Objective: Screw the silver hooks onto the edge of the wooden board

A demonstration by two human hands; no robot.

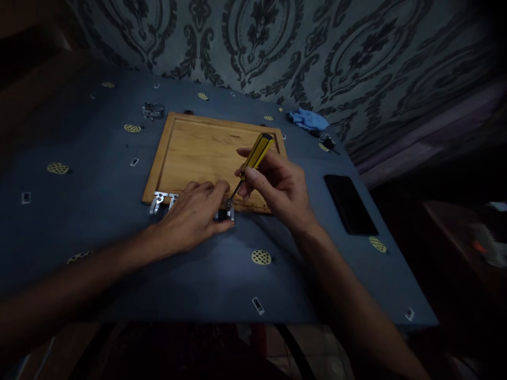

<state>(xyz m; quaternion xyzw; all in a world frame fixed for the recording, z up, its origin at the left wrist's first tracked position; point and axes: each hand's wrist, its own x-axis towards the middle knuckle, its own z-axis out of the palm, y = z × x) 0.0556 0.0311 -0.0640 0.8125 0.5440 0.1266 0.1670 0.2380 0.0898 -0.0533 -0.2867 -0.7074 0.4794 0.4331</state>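
A framed wooden panel (209,153) lies flat on the table. My right hand (283,187) grips a yellow and black screwdriver (258,151), tilted with its tip down at a metal hinge (231,211) on the panel's near edge. My left hand (198,214) is closed about that hinge, its fingers on the panel and its thumb beside the metal; part of the hinge is hidden behind the hand. Another metal hinge (157,202) sits at the panel's near left corner, its right part covered by my left hand. Small dark holes run along the near edge to the right.
The blue patterned tablecloth (222,295) covers the table. Loose metal hinges (152,110) lie beyond the panel's left corner. A black phone (350,205) lies to the right, and a blue cloth (309,120) with a dark object (327,140) near it at the back right. A patterned wall (257,42) stands behind.
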